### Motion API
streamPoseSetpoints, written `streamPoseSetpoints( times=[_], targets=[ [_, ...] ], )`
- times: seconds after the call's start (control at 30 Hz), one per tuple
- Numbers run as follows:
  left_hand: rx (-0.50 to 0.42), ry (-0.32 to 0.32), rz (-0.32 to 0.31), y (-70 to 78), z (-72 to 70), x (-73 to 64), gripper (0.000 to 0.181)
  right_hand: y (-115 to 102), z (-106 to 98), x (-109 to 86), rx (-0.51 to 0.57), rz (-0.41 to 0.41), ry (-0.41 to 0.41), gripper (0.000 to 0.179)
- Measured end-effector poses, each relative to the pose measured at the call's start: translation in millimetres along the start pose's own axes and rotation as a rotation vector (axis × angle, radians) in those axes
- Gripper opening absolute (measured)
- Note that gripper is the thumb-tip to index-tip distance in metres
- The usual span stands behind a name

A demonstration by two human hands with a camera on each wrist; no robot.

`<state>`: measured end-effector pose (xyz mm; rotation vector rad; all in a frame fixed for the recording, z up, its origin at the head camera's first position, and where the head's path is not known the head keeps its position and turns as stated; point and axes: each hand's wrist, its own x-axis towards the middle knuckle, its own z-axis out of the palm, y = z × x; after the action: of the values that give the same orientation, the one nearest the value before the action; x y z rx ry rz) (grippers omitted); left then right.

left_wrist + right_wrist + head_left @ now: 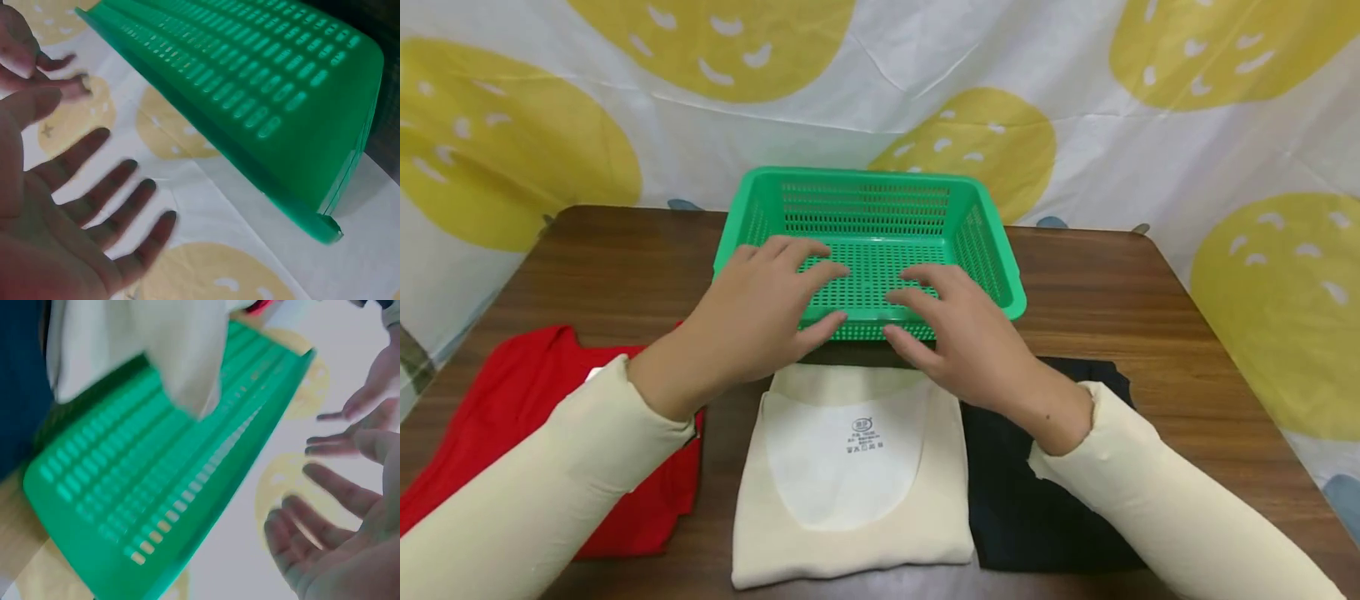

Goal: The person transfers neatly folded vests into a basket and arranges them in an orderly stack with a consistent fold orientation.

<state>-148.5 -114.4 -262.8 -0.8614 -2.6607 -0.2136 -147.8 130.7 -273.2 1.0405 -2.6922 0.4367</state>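
Note:
Both hands hover over the front rim of a green plastic basket (865,315), palms turned down, and neither holds anything. The left hand (760,308) has its fingers spread and slightly bent above the basket's left side. Opposite it, the right hand (962,333) reaches over the right side with loosely bent fingers. A folded cream garment (850,554) lies in front of the basket, a white panel with printed text at its neckline. In the left wrist view, the left palm (69,219) faces the basket wall (250,94); the right wrist view shows the right hand (337,537) likewise empty.
Left of the cream garment lies a red garment (647,508), partly under the left sleeve. A black garment (1037,508) lies on the right, partly hidden by the right arm. The brown wooden table (1097,292) ends against a white cloth (925,50) patterned in yellow.

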Motion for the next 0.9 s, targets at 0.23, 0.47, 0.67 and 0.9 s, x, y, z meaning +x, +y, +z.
streamPoseSetpoints(
  times=[0.23, 0.47, 0.67, 0.9],
  targets=[
    [-0.126, 0.011, 0.223, 0.8, 7.4, -23.5, 0.031, -6.6, 10.9, -25.8, 0.011, -0.121, -0.147, 0.029],
    [-0.201, -0.348, 0.149, -6.9, 27.4, -43.0, 0.054, 13.3, 30.5, -27.1, -0.008, 0.022, -0.391, 0.063],
    [-0.262, -0.522, 0.004, -14.1, 40.4, -55.2, 0.072, 27.0, 43.1, -32.6, 0.059, 0.126, -0.499, 0.077],
    [-0.310, -0.554, -0.055, -15.2, 47.8, -59.6, 0.089, 28.8, 43.1, -32.5, 0.088, 0.169, -0.534, 0.088]
  ],
)
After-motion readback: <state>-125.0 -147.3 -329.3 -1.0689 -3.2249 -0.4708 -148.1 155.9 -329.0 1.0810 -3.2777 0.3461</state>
